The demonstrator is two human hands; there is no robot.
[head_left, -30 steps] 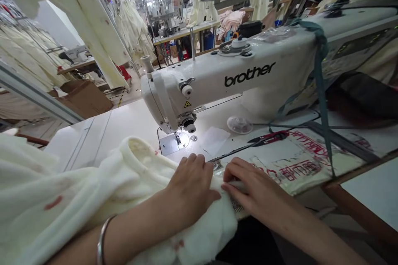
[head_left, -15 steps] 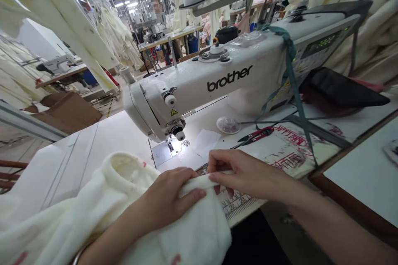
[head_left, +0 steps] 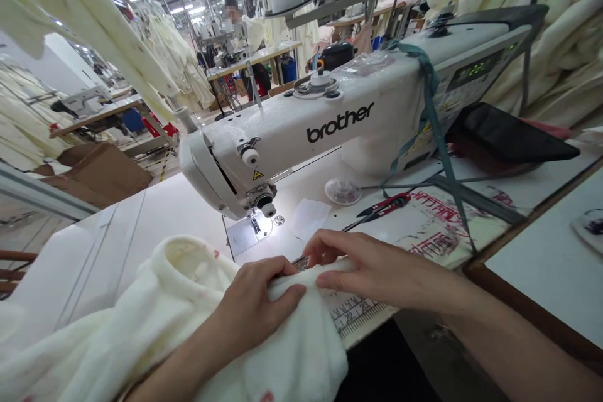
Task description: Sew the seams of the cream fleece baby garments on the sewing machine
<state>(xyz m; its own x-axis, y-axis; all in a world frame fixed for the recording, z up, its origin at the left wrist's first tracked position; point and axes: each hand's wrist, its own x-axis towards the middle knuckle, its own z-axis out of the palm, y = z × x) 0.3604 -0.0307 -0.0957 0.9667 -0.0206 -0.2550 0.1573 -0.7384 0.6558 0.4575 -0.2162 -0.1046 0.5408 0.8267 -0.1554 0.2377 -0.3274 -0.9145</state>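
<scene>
A cream fleece garment [head_left: 292, 345] with small reddish marks lies over the front edge of the sewing table, its round opening [head_left: 188, 264] standing up at the left. My left hand [head_left: 259, 295] is closed on the folded edge, thumb on top and fingers behind the cloth. Close beside it, my right hand [head_left: 343, 264] grips the same edge between thumb and curled fingers; its fingertips are partly hidden. Beyond both hands stands a white sewing machine [head_left: 282, 132], its lit needle area [head_left: 257, 224] apart from the cloth.
A printed ruler [head_left: 358, 314] runs along the table edge under the cloth. Red-handled thread snips [head_left: 386, 204], a paper scrap [head_left: 308, 217] and a clear round dish [head_left: 343, 191] lie by the machine. A teal strip [head_left: 438, 119] hangs from its arm. Another person sits far back.
The view has shifted slightly. My right hand's fingers have lifted and spread a little along the folded edge, while the left hand keeps its hold.
</scene>
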